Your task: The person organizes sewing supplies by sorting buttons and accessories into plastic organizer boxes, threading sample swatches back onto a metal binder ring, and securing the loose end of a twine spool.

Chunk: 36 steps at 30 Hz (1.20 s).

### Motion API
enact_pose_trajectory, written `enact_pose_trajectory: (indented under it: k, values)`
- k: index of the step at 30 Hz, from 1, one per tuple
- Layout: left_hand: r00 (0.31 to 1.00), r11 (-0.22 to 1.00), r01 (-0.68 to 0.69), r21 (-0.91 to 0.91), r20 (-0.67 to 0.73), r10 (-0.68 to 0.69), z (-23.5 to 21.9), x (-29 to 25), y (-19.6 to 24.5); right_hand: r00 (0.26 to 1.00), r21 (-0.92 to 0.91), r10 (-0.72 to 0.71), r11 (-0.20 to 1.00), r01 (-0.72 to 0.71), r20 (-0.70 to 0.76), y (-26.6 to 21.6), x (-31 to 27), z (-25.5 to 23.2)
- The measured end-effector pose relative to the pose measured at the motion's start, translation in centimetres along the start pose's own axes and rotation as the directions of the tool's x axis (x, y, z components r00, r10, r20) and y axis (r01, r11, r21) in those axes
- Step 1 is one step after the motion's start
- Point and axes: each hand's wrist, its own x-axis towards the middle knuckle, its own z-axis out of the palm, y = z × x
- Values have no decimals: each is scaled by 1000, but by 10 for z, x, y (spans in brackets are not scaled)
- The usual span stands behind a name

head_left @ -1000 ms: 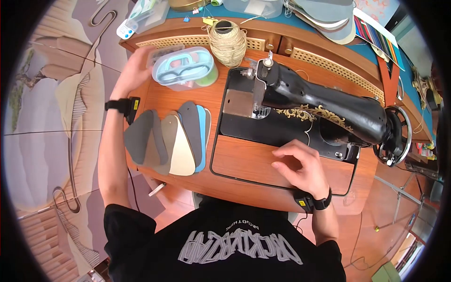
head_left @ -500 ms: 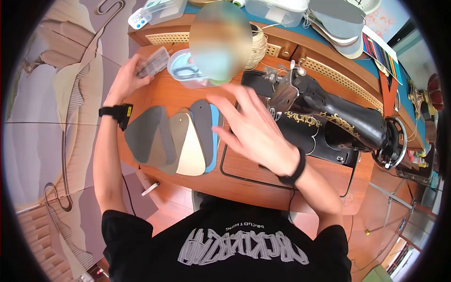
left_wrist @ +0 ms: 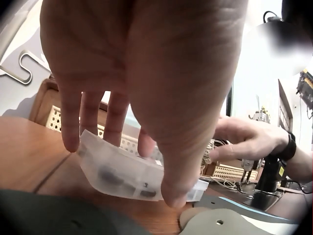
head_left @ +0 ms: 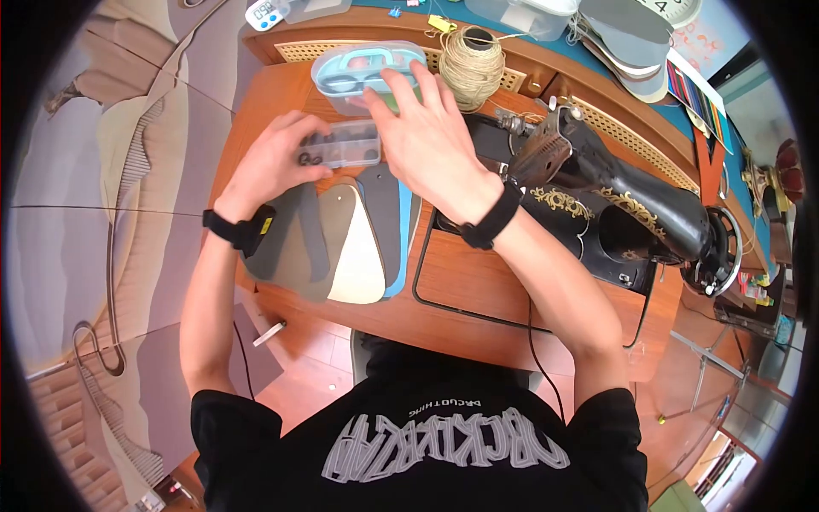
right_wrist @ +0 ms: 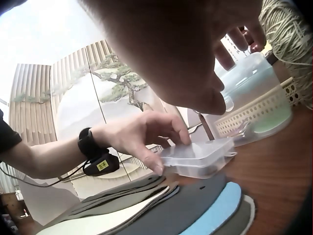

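Note:
My left hand point(head_left: 273, 162) holds a small clear plastic box point(head_left: 354, 141) between thumb and fingers, just in front of an oval clear container. Small dark pieces show inside the box at its left end. In the left wrist view, the thumb lies on the near side of the box point(left_wrist: 122, 171) and the fingers on the far side. My right hand point(head_left: 431, 154) reaches forward with spread fingers, overlapping the right side of the oval container point(head_left: 354, 102) with its light blue handled lid. Nothing shows gripped in it.
Flat rounded pieces point(head_left: 358, 256) in grey, cream and blue lie overlapping before the box. A black sewing machine point(head_left: 631, 179) with gold scrollwork stands at the right. A cone of cream twine point(head_left: 469, 72) stands by the container. Low drawers point(head_left: 546, 85) line the table's back.
My left hand has brought the small box from beside the oval container to in front of it. My right hand has moved from the sewing machine's front forward and left to the container.

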Motion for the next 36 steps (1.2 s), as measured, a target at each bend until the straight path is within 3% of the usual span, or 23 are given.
enact_pose_trajectory:
  k: [3,4,6,11,14,16,17,19,23,25,28,31,33,36]
  values:
    - [987,992,-111,55,-110,116,19,15,0,998,91,20,996,-15,-51,2,1,3]
    - [986,991,-124,57,-107,129,21,18,3,998,216,16,976,-4,-56,4,0,1]
    - [992,992,-66,107,-104,77,24,21,10,997,439,39,899,-5,-70,6,-5,-12]
    - [969,982,-161,101,-173,177,36,25,1,998,638,54,770,-16,-39,1,-55,-49]
    - [979,989,-106,106,-163,123,37,26,9,984,735,-43,671,-98,171,2,-101,-72]
    - [988,995,-43,89,-147,56,33,25,16,970,765,-65,628,-142,233,8,-128,-83]
    - [987,995,-50,86,-147,62,32,25,19,970,760,-60,633,-145,235,13,-139,-91]
    - [992,992,16,124,-130,0,31,25,23,901,674,110,628,-390,419,26,-159,-106]
    - [988,974,-8,226,-150,43,36,22,28,806,364,504,720,-591,312,51,-169,-122]
    - [962,923,-38,384,-235,137,41,21,41,843,109,506,841,-529,183,64,-178,-116]
    - [953,955,-124,268,-235,190,46,10,88,779,-134,585,811,-570,226,70,-188,-111]
    - [972,979,-201,28,-118,202,65,-2,139,766,-175,609,793,-583,206,73,-197,-102]
    - [978,974,-207,-91,-32,205,87,-6,163,749,-104,629,776,-622,207,78,-206,-97]
    - [979,977,-203,-64,7,204,114,-7,189,727,92,644,730,-677,236,76,-206,-99]
